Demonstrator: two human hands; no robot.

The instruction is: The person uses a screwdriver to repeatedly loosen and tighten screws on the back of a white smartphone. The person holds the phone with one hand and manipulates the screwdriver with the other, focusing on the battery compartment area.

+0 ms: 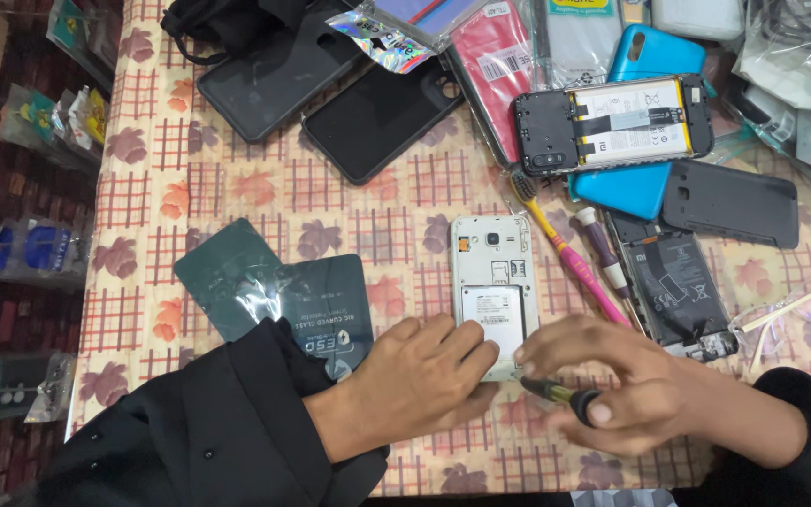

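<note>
Low in the frame's centre, the left hand (424,371) pins an opened white phone (492,291) to the worktop (152,178) – fingers flat, clamping nothing; the right hand (612,385) is closed on a yellow-black screwdriver (560,394), seemingly levering the battery; next calls for gentle prying – two opened phones, one battery loose

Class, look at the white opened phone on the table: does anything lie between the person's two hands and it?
Nothing visible: the left hand already rests on the white phone's lower end, and the right hand touches its corner.

Bare cloth (396,202) above the white phone (490,272); toothbrush (565,249) crowds its right.
</note>
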